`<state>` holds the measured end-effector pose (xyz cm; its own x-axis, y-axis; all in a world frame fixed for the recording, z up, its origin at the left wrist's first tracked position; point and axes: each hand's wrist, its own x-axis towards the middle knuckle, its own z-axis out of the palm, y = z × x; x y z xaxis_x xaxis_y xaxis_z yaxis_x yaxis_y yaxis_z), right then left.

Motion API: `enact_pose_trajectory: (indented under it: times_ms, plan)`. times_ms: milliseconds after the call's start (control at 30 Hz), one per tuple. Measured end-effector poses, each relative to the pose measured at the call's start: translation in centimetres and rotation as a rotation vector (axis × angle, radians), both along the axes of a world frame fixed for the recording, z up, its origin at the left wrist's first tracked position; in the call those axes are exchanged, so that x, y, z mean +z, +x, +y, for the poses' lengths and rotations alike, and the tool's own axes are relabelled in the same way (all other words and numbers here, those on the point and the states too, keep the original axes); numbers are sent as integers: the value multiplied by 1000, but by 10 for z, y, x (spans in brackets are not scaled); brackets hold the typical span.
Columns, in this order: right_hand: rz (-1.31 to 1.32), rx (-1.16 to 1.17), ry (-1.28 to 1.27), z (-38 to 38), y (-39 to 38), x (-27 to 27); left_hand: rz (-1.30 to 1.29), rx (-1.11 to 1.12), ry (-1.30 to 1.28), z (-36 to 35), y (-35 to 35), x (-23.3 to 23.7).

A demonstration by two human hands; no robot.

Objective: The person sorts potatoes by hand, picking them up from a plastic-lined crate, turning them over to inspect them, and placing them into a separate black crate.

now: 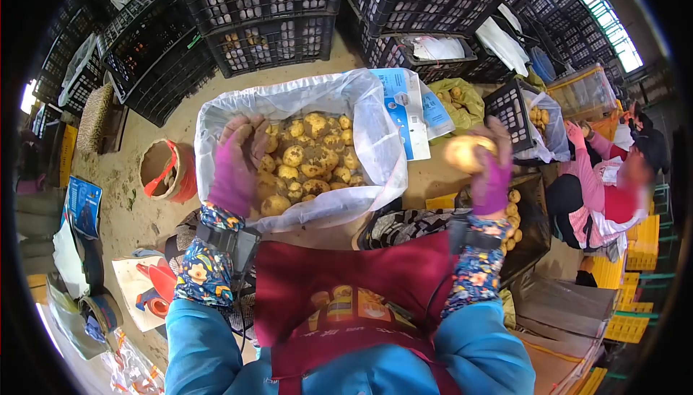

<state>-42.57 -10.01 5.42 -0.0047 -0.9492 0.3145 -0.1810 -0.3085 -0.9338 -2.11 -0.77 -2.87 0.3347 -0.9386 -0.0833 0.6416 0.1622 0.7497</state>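
A crate lined with white plastic stands in front of me, with many soil-marked potatoes inside. My left hand, in a purple glove with dirty fingertips, is over the crate's left side beside the potatoes. Its fingers are apart and I see nothing in them. To the right of the crate, my right hand is raised in a matching glove. It grips a single potato, which is slightly blurred, between fingers and thumb.
Stacked black crates line the back. A red-rimmed bucket stands left. Blue-and-white cardboard leans by the lined crate. On the right are a green bag of potatoes, a dark-lined container and a seated person.
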Motion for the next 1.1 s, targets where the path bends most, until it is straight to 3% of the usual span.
enact_pose_trajectory:
  times_ms: [33,100,167,233,300,333,367,400,467,533,567,600,633,700,767,833,900,967,1100]
  plan:
    - [46,-150,33,2,-52,5,79,31,1,0,6,-3]
    - [176,-296,35,-7,-206,-50,36,27,29,0,8,1]
    - [204,-474,245,20,-327,-114,45,30,52,0,4,6]
    - [296,-501,476,51,-432,-187,-99,7,107,-3,5,-2]
    - [743,-662,521,56,-468,-222,-180,-47,160,-2,9,-5]
    - [464,-558,510,47,-406,-171,-165,-58,185,-4,10,-2]
    - [578,-521,518,17,-409,-173,-147,-71,215,-4,10,5]
    - [261,-405,486,1,-319,-118,-127,-87,249,-3,9,10]
    - [427,90,209,-49,-200,-60,-263,-16,277,2,1,18]
    - [510,331,-42,-90,-84,-42,-300,23,276,6,5,14]
    - [489,465,-21,-97,-21,-36,-272,30,259,7,10,8]
    - [517,500,154,-101,31,-43,-244,38,243,9,15,4]
    - [577,695,241,-108,84,-49,-195,36,247,9,18,3]
    - [682,965,307,-126,155,-139,-99,31,253,6,19,11]
    - [1296,1003,127,-137,205,-234,-11,49,305,0,22,14]
    - [1713,1062,196,-135,235,-277,39,73,368,-8,26,17]
    - [1741,960,72,-141,227,-336,65,107,453,-13,26,21]
    - [1653,920,-78,-140,214,-338,49,92,469,-16,27,26]
    - [1604,950,-85,-144,209,-333,55,62,461,-17,23,29]
